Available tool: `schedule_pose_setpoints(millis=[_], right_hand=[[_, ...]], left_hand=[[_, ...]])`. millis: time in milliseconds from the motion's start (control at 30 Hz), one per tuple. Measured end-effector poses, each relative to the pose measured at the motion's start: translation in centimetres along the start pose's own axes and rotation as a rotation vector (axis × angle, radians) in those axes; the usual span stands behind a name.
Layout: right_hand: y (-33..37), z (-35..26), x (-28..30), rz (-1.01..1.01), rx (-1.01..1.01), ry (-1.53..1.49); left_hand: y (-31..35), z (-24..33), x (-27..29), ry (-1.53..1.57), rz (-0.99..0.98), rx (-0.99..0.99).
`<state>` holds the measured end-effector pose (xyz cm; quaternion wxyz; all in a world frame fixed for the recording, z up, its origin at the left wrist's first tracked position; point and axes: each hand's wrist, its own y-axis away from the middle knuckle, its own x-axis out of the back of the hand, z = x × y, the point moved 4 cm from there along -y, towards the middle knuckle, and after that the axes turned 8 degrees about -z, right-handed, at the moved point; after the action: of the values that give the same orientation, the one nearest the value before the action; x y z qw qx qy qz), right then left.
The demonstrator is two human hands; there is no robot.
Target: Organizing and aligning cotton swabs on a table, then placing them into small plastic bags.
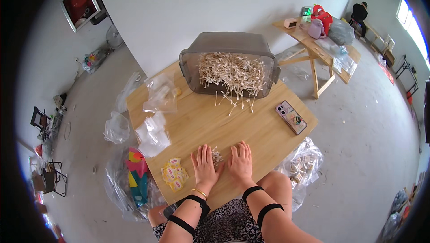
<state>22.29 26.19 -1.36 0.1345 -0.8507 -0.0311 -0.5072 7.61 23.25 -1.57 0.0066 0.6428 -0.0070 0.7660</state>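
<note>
A small bunch of cotton swabs (217, 156) lies on the wooden table (197, 122) between my hands. My left hand (206, 167) rests along the left side of the bunch, fingers stretched forward and thumb beside the swabs. To the right, my right hand (240, 162) lies on the tabletop with its fingers extended, a little apart from the bunch. Farther back, a grey plastic bin (233, 41) is tipped on its side toward me. A heap of loose cotton swabs (233, 73) fills its mouth, and several spill onto the table.
Yellow-and-white paper labels (174, 173) lie left of my left hand. Behind them are small clear bags (153, 135) and a larger plastic bag (160, 93). A phone (291, 117) lies at the right. Beside the table hangs a bag of small packs (304, 164). Another person (358, 17) sits far right.
</note>
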Motion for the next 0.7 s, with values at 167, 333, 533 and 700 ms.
schedule_pose_setpoints(millis=[167,333,533,700], right_hand=[[-0.07,-0.05,-0.05,-0.003,-0.005,0.005],[-0.09,0.01,0.19,0.005,0.0,-0.006],[-0.36,0.16,0.23,0.007,0.003,0.039],[0.01,-0.16,0.05,-0.035,-0.002,0.038]], left_hand=[[-0.02,-0.02,0.2,0.008,0.032,-0.003],[-0.1,0.11,0.28,0.027,0.034,-0.006],[-0.27,0.13,0.37,0.041,0.045,-0.019],[0.05,-0.37,-0.27,0.073,0.017,-0.018]])
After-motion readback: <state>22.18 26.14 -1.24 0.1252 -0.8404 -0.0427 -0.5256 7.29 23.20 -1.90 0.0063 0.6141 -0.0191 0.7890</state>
